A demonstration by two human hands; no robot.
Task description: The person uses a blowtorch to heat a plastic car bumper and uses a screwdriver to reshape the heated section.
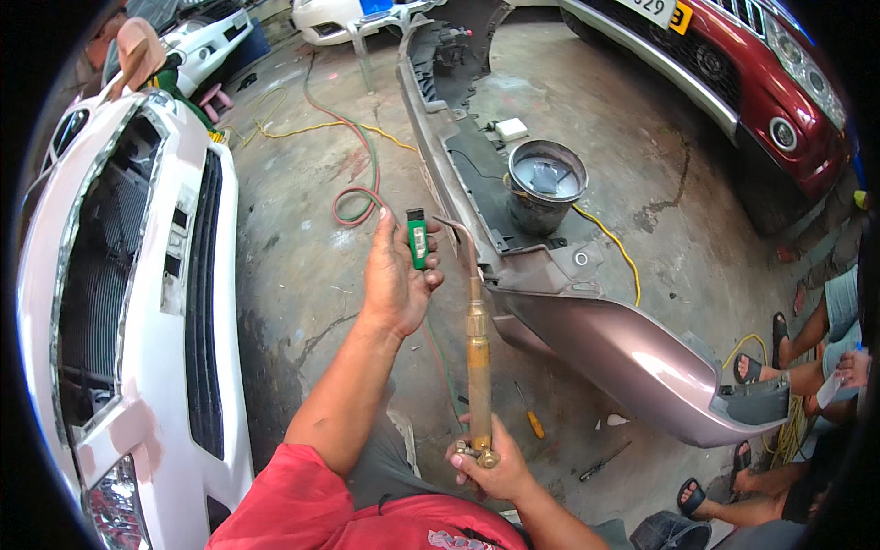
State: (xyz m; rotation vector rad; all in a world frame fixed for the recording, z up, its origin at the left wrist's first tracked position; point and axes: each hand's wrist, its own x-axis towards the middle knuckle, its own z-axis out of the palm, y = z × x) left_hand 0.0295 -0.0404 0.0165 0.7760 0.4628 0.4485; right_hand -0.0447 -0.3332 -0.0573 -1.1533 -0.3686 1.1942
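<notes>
My left hand (389,286), raised in the middle, is closed around a green lighter (418,252) with a black top, held upright. Lower down, my right hand (502,469) grips a brass gas torch (478,367) by its valve end. The torch points away from me, and its thin bent tip comes close beside the lighter. No flame is visible at either one. Just right of the torch lies a long mauve car bumper (605,344), its inner side turned up along the far stretch.
A white bumper (170,367) stands on the left. A dark bucket of cloudy liquid (543,206) is beyond the mauve bumper. Hoses (374,165) cross the floor. Screwdrivers (535,423) lie near my right hand. A red car (733,101), people's sandalled feet (694,496) and another person (139,50) surround the area.
</notes>
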